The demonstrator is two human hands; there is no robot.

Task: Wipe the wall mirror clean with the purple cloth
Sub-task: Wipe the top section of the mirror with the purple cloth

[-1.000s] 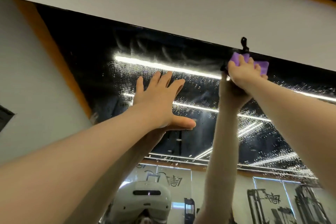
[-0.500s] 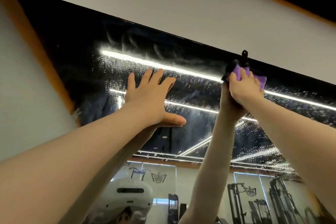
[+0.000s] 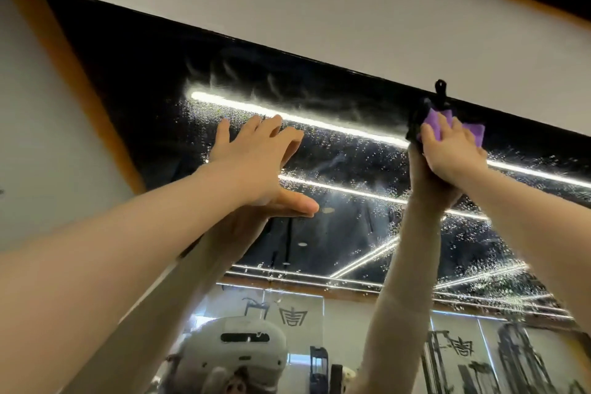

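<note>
While your left hand (image 3: 256, 163) braces flat on the wall mirror (image 3: 335, 233) at about ten o'clock, fingers spread wide, your right hand (image 3: 447, 153) presses the bunched purple cloth (image 3: 473, 131) against the top edge at one o'clock. You're mid-wipe; next, I'd sweep down across the droplets (image 3: 367, 150).

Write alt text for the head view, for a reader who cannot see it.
The right hand presses a purple cloth against the top edge of a droplet-speckled wall mirror, just below a small black hook. The left hand rests flat, fingers spread, on the glass.
</note>
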